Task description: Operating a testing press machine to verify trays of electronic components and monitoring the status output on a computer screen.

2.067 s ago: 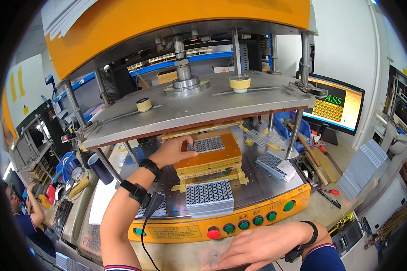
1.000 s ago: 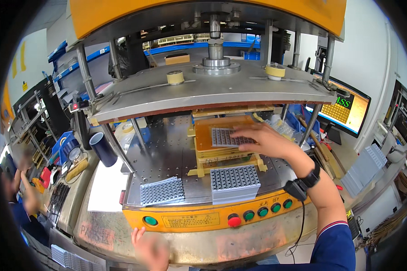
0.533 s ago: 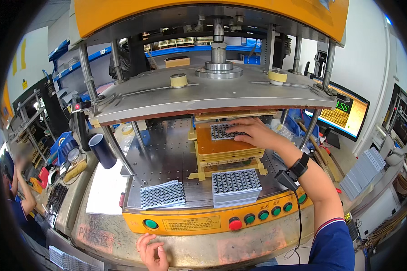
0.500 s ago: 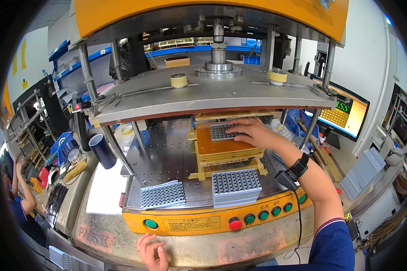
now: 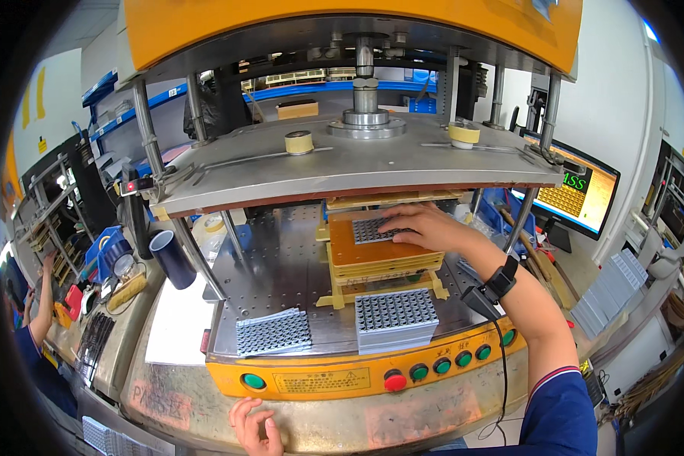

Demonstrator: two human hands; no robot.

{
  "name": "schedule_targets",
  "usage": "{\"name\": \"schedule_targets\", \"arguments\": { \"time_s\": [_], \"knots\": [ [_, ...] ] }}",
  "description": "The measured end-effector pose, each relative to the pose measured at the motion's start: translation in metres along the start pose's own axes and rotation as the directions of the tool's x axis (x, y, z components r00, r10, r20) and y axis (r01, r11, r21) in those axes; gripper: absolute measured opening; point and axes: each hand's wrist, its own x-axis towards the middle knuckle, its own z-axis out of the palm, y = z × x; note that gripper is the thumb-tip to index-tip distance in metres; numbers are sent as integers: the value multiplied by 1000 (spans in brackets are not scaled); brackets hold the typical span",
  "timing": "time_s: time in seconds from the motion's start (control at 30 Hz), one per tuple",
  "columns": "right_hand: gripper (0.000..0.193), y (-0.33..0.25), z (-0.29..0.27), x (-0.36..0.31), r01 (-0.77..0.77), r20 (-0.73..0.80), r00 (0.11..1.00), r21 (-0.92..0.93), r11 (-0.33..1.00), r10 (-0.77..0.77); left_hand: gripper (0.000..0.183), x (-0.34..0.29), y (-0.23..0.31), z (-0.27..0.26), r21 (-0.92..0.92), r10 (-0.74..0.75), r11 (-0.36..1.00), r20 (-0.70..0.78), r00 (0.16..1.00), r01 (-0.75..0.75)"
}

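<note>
My right hand [image 5: 422, 228] lies over the right part of a small grey panel [image 5: 370, 232] with rows of dark round shapes. Its fingers are stretched and a little apart, touching the panel's top and covering part of it. The panel rests on the orange top plate [image 5: 343, 251] of a layered fixture on the press bed. Down at the front edge, my left hand [image 5: 255, 428] hovers by the worn tabletop with loosely bent, parted fingers and nothing in them. Between the hands stand a neat stack of similar panels [image 5: 397, 313] and a slanted pile of panels [image 5: 273, 333].
Above my right hand hangs the press's steel plate [image 5: 387, 163], between metal posts. Along the front run a red button [image 5: 394, 380] and several green ones. A monitor [image 5: 574, 190] stands right, a dark blue roll [image 5: 172, 258] left. Another person's arm [image 5: 44, 300] shows far left.
My right hand stays on the panel, its fingers barely shifted. My left hand keeps its place. The view has tilted slightly, and the other person's arm at far left has moved.
</note>
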Motion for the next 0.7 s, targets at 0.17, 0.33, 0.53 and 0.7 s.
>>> {"name": "schedule_targets", "arguments": {
  "time_s": [0.17, 0.33, 0.53, 0.7],
  "knots": [
    [37, 9, -6, 6, -62, 191, 980, 52, 997, 51, 10, -1, -2, 2, 63, 8, 998, -21, 1000, -6],
    [55, -50, -32, -33, 63, -17, 998, 132, 989, -61, 9, -9, -7, 4, 5, -106, 994, 71, 992, 106],
    [47, -190, -10, -135, 537, 41, 732, 581, 612, -681, 8, -8, -13, 10, 133, -65, 990, 137, 988, 47],
    [47, -212, -24, -153, 451, 104, 718, 683, 574, -689, 11, 2, 3, 10, 286, 31, 958, 29, 999, -38]
  ]
}}
